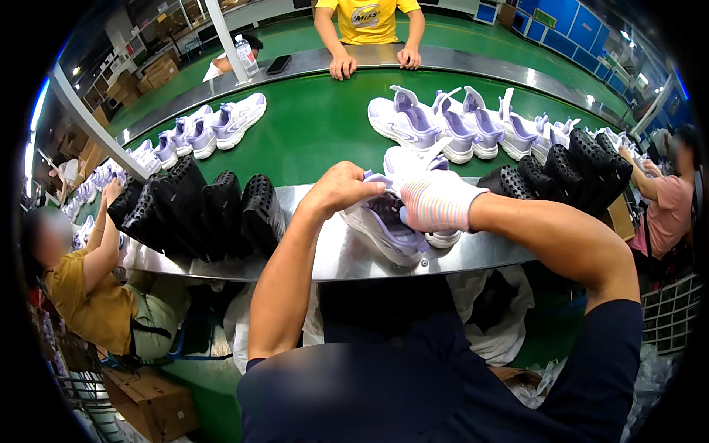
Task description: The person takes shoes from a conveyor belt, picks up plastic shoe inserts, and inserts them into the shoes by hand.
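Observation:
On the metal ledge before me, a white and lavender sneaker (382,235) sits between my two hands. My bare left hand (341,190) pinches the edge of its tongue on the left side of the opening. My right hand (442,201), in a striped knit glove, grips the collar on the right, its fingertips partly hidden at the opening. The inside of the shoe looks dark; what is in it I cannot make out. Just behind my hands stands a second sneaker (400,159), partly covered by the glove.
Black perforated shoe-shaped pieces (260,210) stand on the metal ledge (336,258) to both sides. Rows of sneakers (402,122) line the green belt (317,133). Across it a person in a yellow shirt (369,21) rests both hands; others work left and right.

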`<state>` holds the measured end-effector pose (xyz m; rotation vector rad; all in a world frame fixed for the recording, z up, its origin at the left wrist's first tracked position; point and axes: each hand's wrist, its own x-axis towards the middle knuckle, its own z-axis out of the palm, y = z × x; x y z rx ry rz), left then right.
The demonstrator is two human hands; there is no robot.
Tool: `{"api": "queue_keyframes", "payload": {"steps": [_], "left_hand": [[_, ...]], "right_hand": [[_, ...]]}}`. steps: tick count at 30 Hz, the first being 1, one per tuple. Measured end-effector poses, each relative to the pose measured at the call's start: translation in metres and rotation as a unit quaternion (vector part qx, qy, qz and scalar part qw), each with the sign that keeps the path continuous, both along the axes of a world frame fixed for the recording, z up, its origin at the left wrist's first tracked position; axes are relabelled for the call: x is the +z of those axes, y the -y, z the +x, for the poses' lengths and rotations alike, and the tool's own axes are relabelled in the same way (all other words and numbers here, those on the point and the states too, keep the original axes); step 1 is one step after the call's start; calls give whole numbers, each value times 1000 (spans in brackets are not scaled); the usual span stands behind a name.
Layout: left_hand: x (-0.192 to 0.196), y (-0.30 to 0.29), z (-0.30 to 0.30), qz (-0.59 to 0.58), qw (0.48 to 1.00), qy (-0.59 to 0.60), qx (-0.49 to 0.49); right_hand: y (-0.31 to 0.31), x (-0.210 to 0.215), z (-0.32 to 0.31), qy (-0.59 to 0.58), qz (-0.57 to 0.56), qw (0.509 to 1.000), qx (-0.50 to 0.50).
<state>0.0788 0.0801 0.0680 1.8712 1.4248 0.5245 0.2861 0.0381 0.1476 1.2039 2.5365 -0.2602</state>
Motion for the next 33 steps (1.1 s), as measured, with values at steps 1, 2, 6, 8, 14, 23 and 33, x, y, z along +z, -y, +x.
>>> {"api": "queue_keyframes", "payload": {"steps": [1, 2, 6, 8, 14, 23, 33], "left_hand": [[-5, -1, 0, -73, 995, 68, -2], [-9, -2, 1, -145, 980, 135, -4], [-20, -6, -6, -48, 990, 124, 50], [-18, -5, -6, -58, 985, 147, 75], [-21, -1, 0, -39, 984, 148, 92], [-42, -16, 14, -68, 961, 264, 51], [-53, -22, 17, 69, 971, 222, 53]], "right_hand": [[4, -9, -1, -33, 9, 999, -3], [7, -20, -3, -66, 17, 998, -6], [22, -46, -31, -11, 35, 998, -49], [30, -47, -20, -27, 66, 997, -37], [32, -51, -21, -44, 71, 996, -6], [-1, -78, -11, -102, 125, 984, 74], [-17, -91, -17, -100, 194, 976, -23]]}}
